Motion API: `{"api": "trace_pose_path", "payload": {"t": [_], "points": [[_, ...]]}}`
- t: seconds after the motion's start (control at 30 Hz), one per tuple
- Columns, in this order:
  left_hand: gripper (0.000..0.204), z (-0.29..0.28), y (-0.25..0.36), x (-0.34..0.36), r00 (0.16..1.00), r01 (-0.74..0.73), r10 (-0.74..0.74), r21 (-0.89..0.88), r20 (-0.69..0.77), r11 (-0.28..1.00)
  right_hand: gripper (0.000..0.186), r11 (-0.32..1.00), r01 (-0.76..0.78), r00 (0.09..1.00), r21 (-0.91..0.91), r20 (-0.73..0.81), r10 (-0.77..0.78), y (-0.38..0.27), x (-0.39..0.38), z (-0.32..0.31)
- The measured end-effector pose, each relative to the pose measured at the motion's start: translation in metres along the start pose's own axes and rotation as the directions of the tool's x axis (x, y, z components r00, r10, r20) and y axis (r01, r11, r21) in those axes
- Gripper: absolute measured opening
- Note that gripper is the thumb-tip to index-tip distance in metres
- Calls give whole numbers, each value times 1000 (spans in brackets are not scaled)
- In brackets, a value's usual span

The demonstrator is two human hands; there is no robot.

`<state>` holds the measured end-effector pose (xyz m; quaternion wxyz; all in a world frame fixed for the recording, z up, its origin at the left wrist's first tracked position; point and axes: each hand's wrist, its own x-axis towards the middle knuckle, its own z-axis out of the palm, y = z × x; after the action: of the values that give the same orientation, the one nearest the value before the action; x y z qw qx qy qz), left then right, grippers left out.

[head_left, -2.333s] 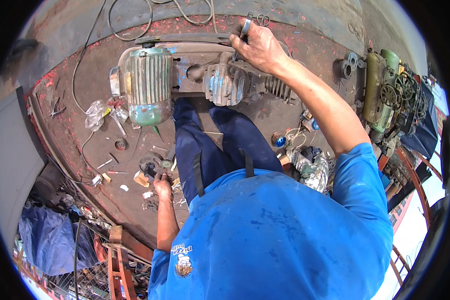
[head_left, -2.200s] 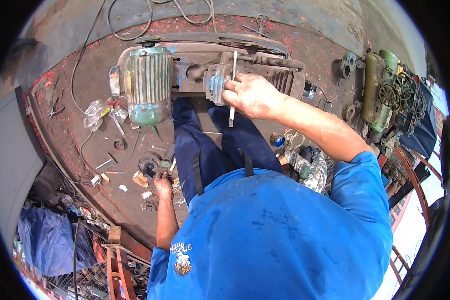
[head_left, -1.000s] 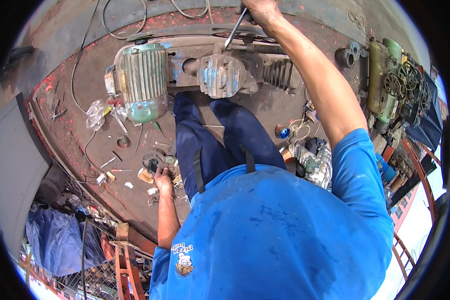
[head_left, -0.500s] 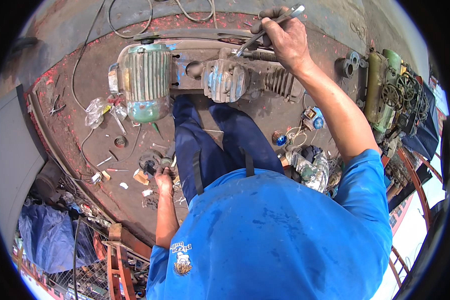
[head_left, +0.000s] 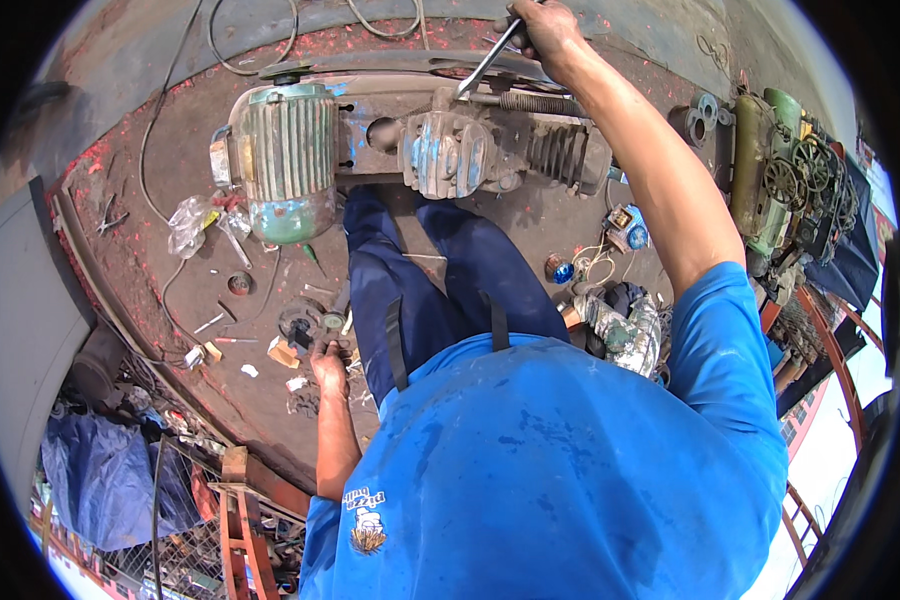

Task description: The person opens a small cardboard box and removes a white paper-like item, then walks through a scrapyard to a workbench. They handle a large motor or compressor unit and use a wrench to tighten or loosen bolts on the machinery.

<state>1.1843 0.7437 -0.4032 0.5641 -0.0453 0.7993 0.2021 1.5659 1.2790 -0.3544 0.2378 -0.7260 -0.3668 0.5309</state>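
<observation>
My right hand [head_left: 546,38] is closed around the shaft of a silver wrench [head_left: 489,62] at the top of the view. The wrench slants down to the left, its lower end against the far side of a grey, blue-stained compressor pump [head_left: 444,155]. Beside it, a coiled spring-like hose [head_left: 540,104] runs right towards a finned cylinder [head_left: 560,155]. My left hand [head_left: 328,365] is low by my left leg, right beside round greasy metal parts [head_left: 298,318]. Its fingers are partly hidden, so a hold on anything cannot be made out.
A green ribbed electric motor [head_left: 290,150] stands left of the pump. Bolts, a clear plastic bag [head_left: 188,226] and a small metal cup [head_left: 240,283] litter the ground at left. At right lie a blue-and-copper part [head_left: 627,228], camouflage cloth [head_left: 625,330] and old machinery [head_left: 770,180].
My right hand has swung up and to the left with the wrench, which now stands steeper; its lower end stays near the same spot. My left hand has barely moved.
</observation>
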Motion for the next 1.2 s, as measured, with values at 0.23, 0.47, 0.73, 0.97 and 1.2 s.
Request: {"api": "trace_pose_path", "payload": {"t": [0.23,0.47,0.73,0.97,1.2], "points": [[15,5,16,-4,1000,4,-4,44,11,999,28,294,893,443,-339,559,-701,11,-137,6],[14,12,28,-6,1000,-16,16,4,9,1000,13,860,507,862,-60,62,-504,-35,-106,-15],[14,9,33,-5,1000,-4,4,39,7,999,25,995,-45,998,93,39,42,4,0,-23],[17,17,30,-6,1000,11,-11,47,8,999,15,883,-372,928,288,82,364,36,40,-26],[18,19,33,-2,1000,-5,4,60,28,998,30,880,-338,936,333,22,351,43,41,-15]]}}
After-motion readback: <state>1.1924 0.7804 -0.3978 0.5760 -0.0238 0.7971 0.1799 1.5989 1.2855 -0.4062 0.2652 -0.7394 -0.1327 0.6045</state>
